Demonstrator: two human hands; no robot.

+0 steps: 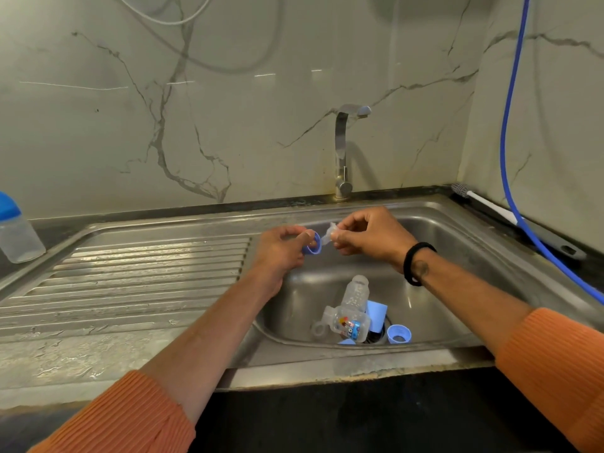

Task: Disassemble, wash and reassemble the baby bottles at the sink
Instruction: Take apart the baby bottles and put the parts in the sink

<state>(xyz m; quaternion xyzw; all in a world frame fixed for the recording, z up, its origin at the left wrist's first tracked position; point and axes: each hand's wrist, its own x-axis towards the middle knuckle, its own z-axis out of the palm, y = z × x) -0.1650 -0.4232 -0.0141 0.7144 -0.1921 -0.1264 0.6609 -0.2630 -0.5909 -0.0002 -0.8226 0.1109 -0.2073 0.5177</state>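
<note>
- Soft, even indoor light, moderately bright, with a greenish-yellow cast.
- Small streaks of glare on the glossy marble wall (228,93); wet sheen on the ribbed draining board (130,276).
- The tap (343,152) throws a faint shadow to its right.
- Wide-angle bending curves the counter edge (327,374) and the frame's sides.
- Slight softness throughout; the bottom edge falls dark.

A blue ring (312,244) and a clear teat (327,236) are held above the basin, the teat just at the ring's 3 o'clock. In the sink (457,233), two clear bottles (351,313) lie crossed near the drain, a blue ring collar (399,334) at their 4 o'clock. A blue-capped bottle (16,230) stands upright at far 9 o'clock.
</note>
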